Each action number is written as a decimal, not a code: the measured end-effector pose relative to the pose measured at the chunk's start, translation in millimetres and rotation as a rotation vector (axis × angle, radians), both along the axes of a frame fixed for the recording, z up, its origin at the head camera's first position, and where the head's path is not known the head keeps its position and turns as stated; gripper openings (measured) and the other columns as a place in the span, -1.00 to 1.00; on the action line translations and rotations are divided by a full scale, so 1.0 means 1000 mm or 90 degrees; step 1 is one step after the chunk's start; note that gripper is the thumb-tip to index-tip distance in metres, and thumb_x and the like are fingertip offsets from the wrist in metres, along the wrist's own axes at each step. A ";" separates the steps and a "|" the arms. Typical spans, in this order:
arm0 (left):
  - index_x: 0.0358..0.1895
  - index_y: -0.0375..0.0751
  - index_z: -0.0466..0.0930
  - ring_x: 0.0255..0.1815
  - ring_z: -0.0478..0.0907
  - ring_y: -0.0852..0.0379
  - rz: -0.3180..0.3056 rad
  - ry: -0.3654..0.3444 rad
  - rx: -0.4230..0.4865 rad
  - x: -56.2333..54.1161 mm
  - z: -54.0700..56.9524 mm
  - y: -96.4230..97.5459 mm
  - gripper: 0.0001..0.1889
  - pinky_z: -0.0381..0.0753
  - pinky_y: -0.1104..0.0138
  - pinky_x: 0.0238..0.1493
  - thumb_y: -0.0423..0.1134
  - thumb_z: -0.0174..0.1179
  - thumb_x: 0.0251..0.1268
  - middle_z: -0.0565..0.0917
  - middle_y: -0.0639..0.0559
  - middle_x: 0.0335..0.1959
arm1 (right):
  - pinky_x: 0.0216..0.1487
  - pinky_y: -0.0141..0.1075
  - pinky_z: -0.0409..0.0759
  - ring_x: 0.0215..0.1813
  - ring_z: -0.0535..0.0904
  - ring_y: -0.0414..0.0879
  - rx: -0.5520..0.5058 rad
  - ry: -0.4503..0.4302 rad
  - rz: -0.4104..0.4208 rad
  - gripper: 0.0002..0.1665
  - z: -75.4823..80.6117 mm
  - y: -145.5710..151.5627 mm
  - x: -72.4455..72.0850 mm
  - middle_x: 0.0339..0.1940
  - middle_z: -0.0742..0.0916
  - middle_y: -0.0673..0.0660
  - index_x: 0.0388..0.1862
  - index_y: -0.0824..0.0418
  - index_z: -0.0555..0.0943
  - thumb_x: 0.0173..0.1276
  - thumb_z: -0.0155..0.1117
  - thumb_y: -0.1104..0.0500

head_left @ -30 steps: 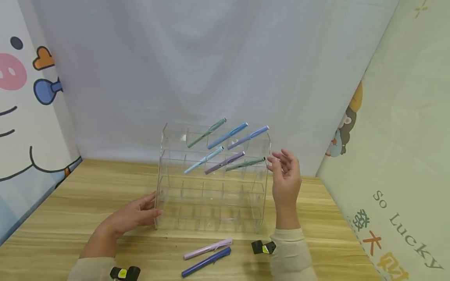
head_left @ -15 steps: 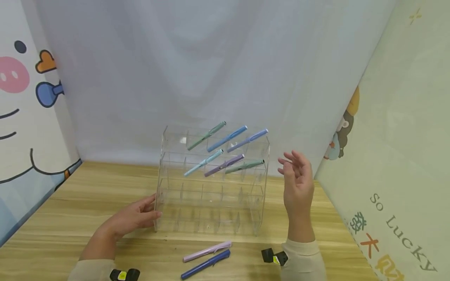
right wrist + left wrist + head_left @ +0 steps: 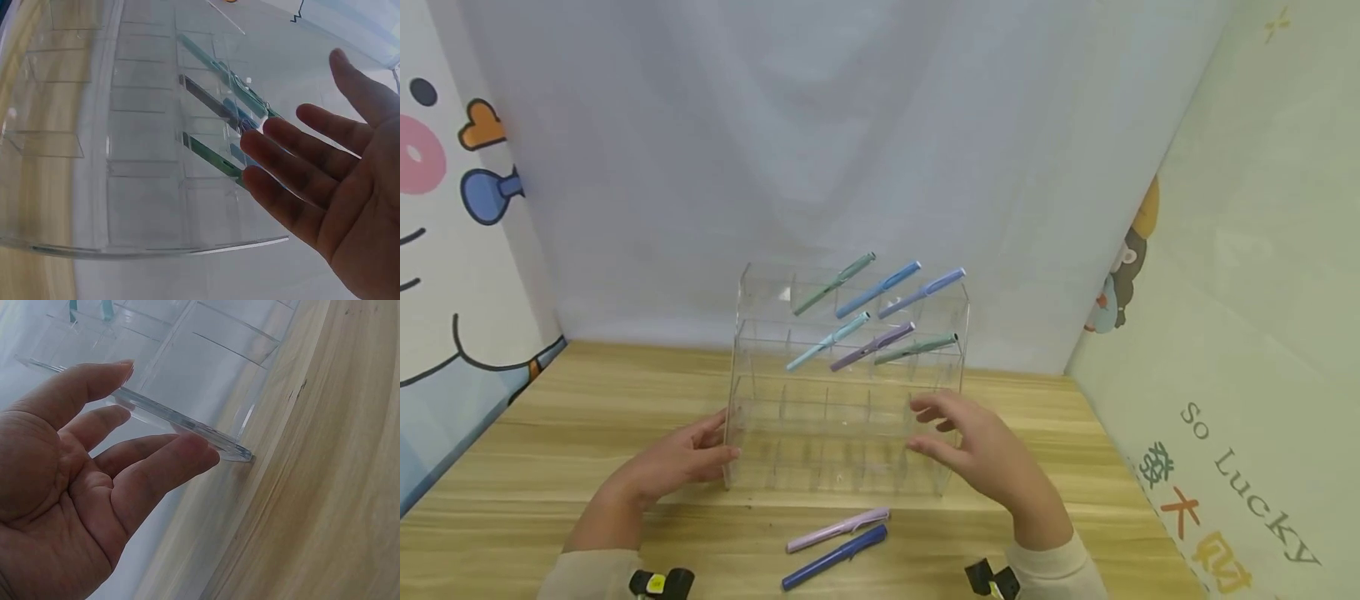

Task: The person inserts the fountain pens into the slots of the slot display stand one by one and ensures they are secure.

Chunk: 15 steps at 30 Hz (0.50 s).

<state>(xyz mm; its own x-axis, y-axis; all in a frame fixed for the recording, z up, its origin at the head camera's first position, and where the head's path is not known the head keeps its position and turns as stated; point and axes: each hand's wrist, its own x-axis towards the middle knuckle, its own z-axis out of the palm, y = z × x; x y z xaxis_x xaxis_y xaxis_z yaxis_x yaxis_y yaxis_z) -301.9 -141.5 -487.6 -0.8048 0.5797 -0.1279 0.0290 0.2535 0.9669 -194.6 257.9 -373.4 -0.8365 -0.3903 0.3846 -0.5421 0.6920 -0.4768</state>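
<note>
A clear acrylic pen rack (image 3: 850,408) stands upright on the table, with several tiers of small compartments. My left hand (image 3: 677,462) holds its left side panel (image 3: 181,422), thumb on one face and fingers on the other. Slanted in the top tier are a green pen (image 3: 835,283), a blue pen (image 3: 878,289) and a periwinkle pen (image 3: 922,292). The tier below bears a light blue pen (image 3: 828,342), a purple pen (image 3: 872,347) and a dark green pen (image 3: 916,348). My right hand (image 3: 981,442) hovers before the rack's lower right, fingers loosely bent and holding nothing.
In front of the rack, a pink pen (image 3: 837,531) and a dark blue pen (image 3: 835,557) lie on the wooden table (image 3: 722,558). A pale curtain (image 3: 850,150) hangs behind; printed panels stand at the left and right.
My right hand first drew away rightward from the rack's upper right side, then came down and left to its lower right front. The left hand stays on the side panel. The pens keep their places.
</note>
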 end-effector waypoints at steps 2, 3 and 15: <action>0.60 -0.22 -0.21 0.39 0.32 -0.33 0.005 0.001 -0.002 0.001 0.001 0.000 -0.14 0.60 0.07 0.18 -0.08 0.13 0.46 0.10 -0.47 0.50 | 0.07 -0.18 0.66 0.10 0.63 -0.16 0.052 -0.055 0.011 -0.47 -0.005 -0.008 0.001 0.15 0.66 -0.09 0.26 0.00 0.52 0.40 0.22 -0.18; 0.60 -0.22 -0.22 0.40 0.32 -0.33 0.004 0.002 -0.001 0.001 0.001 -0.001 -0.14 0.60 0.07 0.19 -0.08 0.13 0.46 0.09 -0.47 0.50 | 0.05 -0.20 0.66 0.07 0.63 -0.18 0.078 -0.073 0.017 -0.47 -0.008 -0.012 0.001 0.13 0.67 -0.10 0.23 0.00 0.54 0.39 0.22 -0.20; 0.60 -0.21 -0.24 0.40 0.30 -0.34 -0.014 0.008 0.006 0.001 0.002 -0.001 -0.12 0.58 0.06 0.21 -0.06 0.13 0.46 0.12 -0.47 0.49 | -0.20 -0.43 0.56 -0.22 0.57 -0.32 0.330 -0.203 0.070 -0.63 -0.042 -0.049 -0.002 -0.19 0.68 -0.16 -0.13 -0.01 0.65 0.19 0.44 -0.17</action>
